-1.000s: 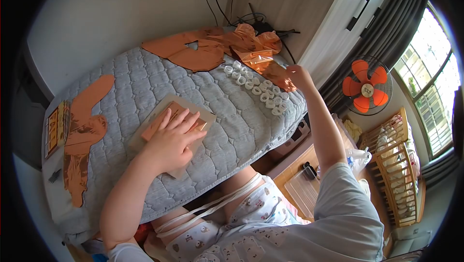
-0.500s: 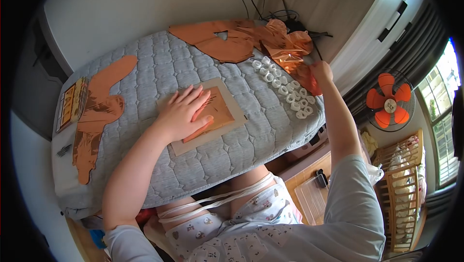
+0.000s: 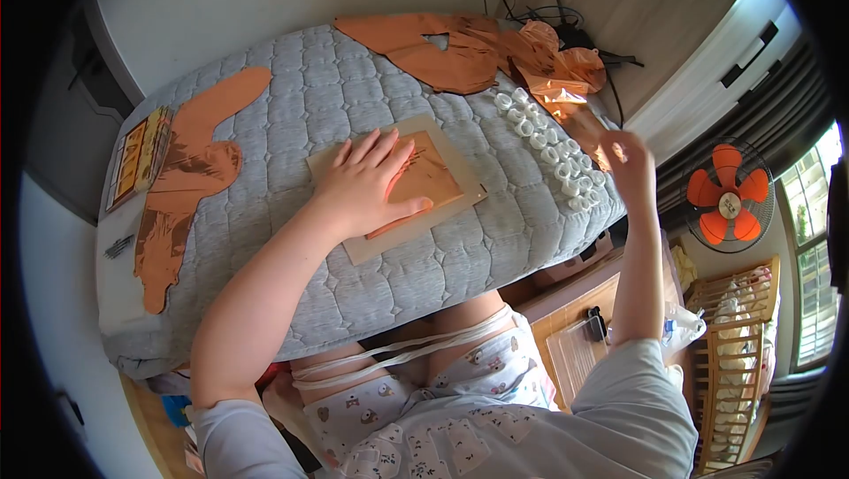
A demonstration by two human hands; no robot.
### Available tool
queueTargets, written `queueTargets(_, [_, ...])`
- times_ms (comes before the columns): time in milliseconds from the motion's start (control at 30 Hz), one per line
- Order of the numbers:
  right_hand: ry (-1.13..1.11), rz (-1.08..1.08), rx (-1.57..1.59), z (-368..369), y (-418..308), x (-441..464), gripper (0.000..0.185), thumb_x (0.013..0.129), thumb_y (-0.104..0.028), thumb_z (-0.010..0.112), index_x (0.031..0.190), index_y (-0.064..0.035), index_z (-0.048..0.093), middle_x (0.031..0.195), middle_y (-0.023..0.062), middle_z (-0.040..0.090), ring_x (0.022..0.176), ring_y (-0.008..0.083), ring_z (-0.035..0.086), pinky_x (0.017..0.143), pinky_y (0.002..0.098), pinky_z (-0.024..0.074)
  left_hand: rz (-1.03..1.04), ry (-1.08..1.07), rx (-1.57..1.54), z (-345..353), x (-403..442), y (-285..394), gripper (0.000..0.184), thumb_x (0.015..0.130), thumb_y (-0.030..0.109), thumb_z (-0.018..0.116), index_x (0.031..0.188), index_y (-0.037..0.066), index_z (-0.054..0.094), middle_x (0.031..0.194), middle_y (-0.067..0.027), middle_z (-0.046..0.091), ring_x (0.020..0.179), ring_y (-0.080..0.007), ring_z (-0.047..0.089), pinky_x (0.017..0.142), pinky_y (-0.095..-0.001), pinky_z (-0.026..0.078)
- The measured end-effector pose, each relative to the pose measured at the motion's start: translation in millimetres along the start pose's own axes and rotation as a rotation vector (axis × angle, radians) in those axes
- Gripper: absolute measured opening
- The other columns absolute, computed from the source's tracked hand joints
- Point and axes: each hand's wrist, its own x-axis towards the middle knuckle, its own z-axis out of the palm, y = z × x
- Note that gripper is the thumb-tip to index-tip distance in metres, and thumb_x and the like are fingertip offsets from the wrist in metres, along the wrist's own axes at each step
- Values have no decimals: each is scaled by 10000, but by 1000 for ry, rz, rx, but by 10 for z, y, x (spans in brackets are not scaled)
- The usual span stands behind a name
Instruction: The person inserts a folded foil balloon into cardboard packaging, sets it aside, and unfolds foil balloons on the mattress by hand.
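My left hand (image 3: 364,180) lies flat with fingers spread on an orange foil-like rectangle (image 3: 433,180), which rests on a larger beige board (image 3: 460,205) on the quilted mattress. At the mattress's right edge, my right hand (image 3: 630,160) is raised with its fingers curled in. Motion blurs it, and whatever the fingers pinch cannot be made out. Close to it are many small whitish rings (image 3: 553,153), like little tape rolls, grouped in rows. Behind them, crumpled copper foil (image 3: 557,72) joins a large flat copper foil shape (image 3: 460,59).
A second flat copper foil shape (image 3: 199,160) lies on the left of the mattress (image 3: 301,99), beside a printed packet (image 3: 137,160) and small dark tools (image 3: 118,246). Black cables (image 3: 566,23) lie at the back. An orange fan (image 3: 728,200) and wooden crib (image 3: 734,373) stand right.
My right hand has come away from the foil's near end and risen slightly, its fingers now blurred. My left hand stays flat on the orange rectangle. The whole view has shifted a little.
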Motion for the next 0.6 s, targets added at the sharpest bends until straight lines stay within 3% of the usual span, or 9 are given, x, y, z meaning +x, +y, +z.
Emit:
queueTargets(100, [-258, -168, 223, 92, -516, -665, 146, 882, -71, 754, 1027, -58, 766, 1141, 102, 718, 1115, 285, 650, 994, 388, 492, 4, 4, -19, 17, 16, -7, 1038, 870, 827, 474, 1615, 134, 270, 1689, -130, 204, 1569, -293, 157, 1265, -515, 112])
queueTargets(200, [-335, -248, 211, 197, -853, -967, 136, 883, -75, 748, 1017, -51, 763, 1184, 109, 701, 1185, 316, 607, 1022, 416, 471, 3, -35, -26, -8, 30, -6, 983, 890, 786, 508, 1629, 192, 250, 1707, -96, 156, 1577, -283, 127, 1273, -485, 104])
queueTargets(267, [-298, -249, 166, 307, -891, -1038, 122, 865, -75, 756, 984, -46, 757, 1155, 109, 708, 1168, 324, 613, 1004, 418, 480, 21, -15, -48, 8, 29, -29, 1032, 882, 830, 449, 1625, 143, 246, 1695, -128, 185, 1573, -297, 138, 1269, -505, 93])
queueTargets(433, [-111, -197, 109, 535, -1022, -1124, 111, 818, -82, 783, 917, -48, 746, 1104, 96, 719, 1123, 339, 632, 979, 432, 493, 13, -1, -59, 29, 24, -37, 1007, 896, 811, 452, 1626, 151, 244, 1696, -122, 189, 1573, -293, 139, 1270, -499, 96])
queueTargets(500, [56, -265, -15, 598, -1124, -1155, 113, 786, -93, 802, 881, -73, 744, 1089, 76, 724, 1111, 339, 641, 969, 441, 497, 11, 14, -37, 25, 6, -1, 997, 900, 804, 456, 1625, 153, 248, 1695, -120, 192, 1572, -292, 142, 1270, -499, 98])
queueTargets(600, [105, -303, -63, 675, -1301, -1188, 124, 759, -105, 822, 855, -98, 744, 1096, 62, 723, 1133, 331, 635, 964, 444, 499, 1, 35, 37, 23, -5, 36, 980, 900, 771, 498, 1619, 148, 264, 1692, -127, 200, 1569, -294, 157, 1267, -502, 111])
